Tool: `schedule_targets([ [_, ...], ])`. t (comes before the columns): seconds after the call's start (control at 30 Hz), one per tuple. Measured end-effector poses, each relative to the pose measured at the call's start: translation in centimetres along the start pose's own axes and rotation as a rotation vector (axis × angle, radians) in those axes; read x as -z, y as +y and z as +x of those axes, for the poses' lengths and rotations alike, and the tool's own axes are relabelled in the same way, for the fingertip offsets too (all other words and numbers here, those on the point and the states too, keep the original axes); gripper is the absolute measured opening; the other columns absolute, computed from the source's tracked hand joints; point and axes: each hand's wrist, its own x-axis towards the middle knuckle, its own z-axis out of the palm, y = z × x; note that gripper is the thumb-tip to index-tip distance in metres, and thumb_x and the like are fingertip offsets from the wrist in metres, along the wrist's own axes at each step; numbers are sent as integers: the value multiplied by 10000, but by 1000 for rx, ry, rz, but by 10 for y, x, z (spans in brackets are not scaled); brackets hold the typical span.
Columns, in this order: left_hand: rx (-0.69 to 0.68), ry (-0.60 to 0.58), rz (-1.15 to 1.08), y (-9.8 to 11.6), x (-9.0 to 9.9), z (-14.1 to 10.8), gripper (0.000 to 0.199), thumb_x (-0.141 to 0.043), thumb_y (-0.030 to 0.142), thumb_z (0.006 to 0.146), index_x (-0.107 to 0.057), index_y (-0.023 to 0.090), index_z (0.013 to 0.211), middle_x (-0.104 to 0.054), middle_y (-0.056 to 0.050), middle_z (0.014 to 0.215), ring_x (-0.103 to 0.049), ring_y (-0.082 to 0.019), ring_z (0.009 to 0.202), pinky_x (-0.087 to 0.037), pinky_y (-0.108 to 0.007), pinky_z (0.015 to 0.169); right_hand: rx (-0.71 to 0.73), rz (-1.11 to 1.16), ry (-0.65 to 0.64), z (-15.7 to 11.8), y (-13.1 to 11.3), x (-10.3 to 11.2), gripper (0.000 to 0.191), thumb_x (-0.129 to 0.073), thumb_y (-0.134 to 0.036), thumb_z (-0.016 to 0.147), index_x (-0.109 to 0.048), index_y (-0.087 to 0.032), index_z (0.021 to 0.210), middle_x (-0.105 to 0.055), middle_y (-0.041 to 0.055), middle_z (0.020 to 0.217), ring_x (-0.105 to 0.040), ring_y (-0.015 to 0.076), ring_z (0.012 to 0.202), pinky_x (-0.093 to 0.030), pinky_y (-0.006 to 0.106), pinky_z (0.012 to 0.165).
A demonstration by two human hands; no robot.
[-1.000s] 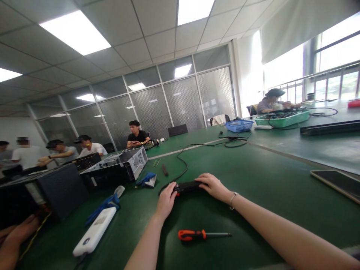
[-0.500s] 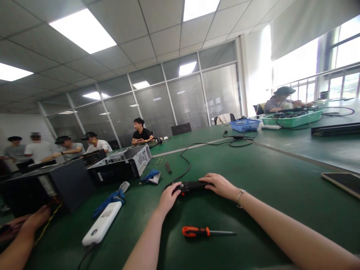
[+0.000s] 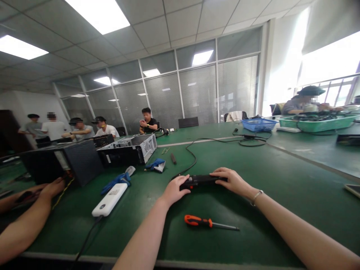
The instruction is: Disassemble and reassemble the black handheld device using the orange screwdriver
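My left hand (image 3: 176, 190) is wrapped around the left end of a long black device (image 3: 204, 180) that has a small red part. Its exact kind I cannot make out. At the opposite end, my right hand (image 3: 234, 182) grips it with bent fingers, and a bracelet circles that wrist. A black cord (image 3: 194, 153) leads from near the device's left end to the far side of the table. Closer to me, an orange and black screwdriver (image 3: 198, 221) lies flat, its shaft pointing right.
A white power bank-like box (image 3: 110, 200) with a cable and blue gloves (image 3: 120, 181) lie to the left. Beyond are computer cases (image 3: 128, 152); another person's hands (image 3: 53, 189) work at one. A blue basket (image 3: 258, 125) and green basket (image 3: 317, 125) stand back right.
The view has turned left and tilted down, so things sit further right in it. Both hands keep hold of the black device. A seated person at the back has raised their hands.
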Motion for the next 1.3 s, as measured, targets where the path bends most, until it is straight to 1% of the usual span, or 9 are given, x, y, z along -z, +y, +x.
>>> schedule_targets([
  [0.07,-16,10,-5,1,0,-1,624,-700,304,782,-474,280,1364,-569,-28,1336,-491,-234,1250,-348,-389,1099,-9,-2,-6,0,2,-1,345,-575,-356,838,-670,-292,1163,-638,65,1158,-594,246,1023,-449,404,957],
  [0.3,-35,26,-8,-1,-2,-1,524,-607,332,875,-457,274,1374,-543,-12,1367,-458,-219,1286,-305,-388,1130,-18,4,31,-1,9,-4,339,-591,-377,833,-675,-299,1152,-636,48,1172,-601,237,1027,-462,378,944],
  [0.43,-53,20,-25,-1,-3,1,475,-569,323,905,-461,295,1367,-549,2,1357,-493,-192,1249,-342,-346,1107,-53,11,-29,-1,9,-4,341,-609,-381,813,-685,-290,1133,-660,42,1135,-621,235,984,-476,370,914],
  [0.53,-47,14,-13,1,-4,2,476,-568,312,907,-457,297,1370,-557,-1,1344,-504,-191,1231,-363,-335,1091,-54,-4,-36,0,7,-3,337,-609,-374,811,-689,-284,1125,-669,42,1118,-627,233,969,-480,365,903],
  [0.7,-36,-9,43,0,-4,2,491,-574,295,905,-444,294,1379,-567,-18,1328,-516,-209,1214,-382,-363,1077,-18,-1,56,-2,6,-3,319,-607,-359,816,-695,-278,1112,-661,51,1129,-617,231,1002,-468,373,939],
  [0.8,-57,14,57,0,-5,2,480,-557,280,916,-439,282,1381,-560,-25,1336,-506,-207,1226,-380,-370,1081,-21,28,80,-2,7,-4,310,-621,-368,804,-705,-278,1089,-669,47,1109,-627,234,981,-482,383,925],
  [1.1,-74,29,56,0,-4,1,473,-588,295,897,-469,287,1355,-576,-19,1323,-505,-207,1236,-385,-376,1080,-43,51,44,-2,5,-3,291,-649,-344,774,-717,-268,1046,-675,39,1092,-637,228,954,-491,368,905],
  [1.2,-66,39,42,-2,-5,3,476,-603,287,887,-484,274,1348,-565,-25,1340,-493,-209,1253,-370,-375,1091,-41,39,22,-2,4,-4,307,-653,-336,764,-710,-268,1058,-676,40,1084,-635,230,948,-491,370,893],
  [1.3,-61,26,13,-6,-8,6,493,-617,263,875,-485,269,1350,-559,-25,1351,-504,-202,1247,-349,-374,1107,-43,14,32,-2,2,-4,312,-650,-318,762,-704,-264,1064,-671,44,1084,-624,231,959,-479,374,900],
])
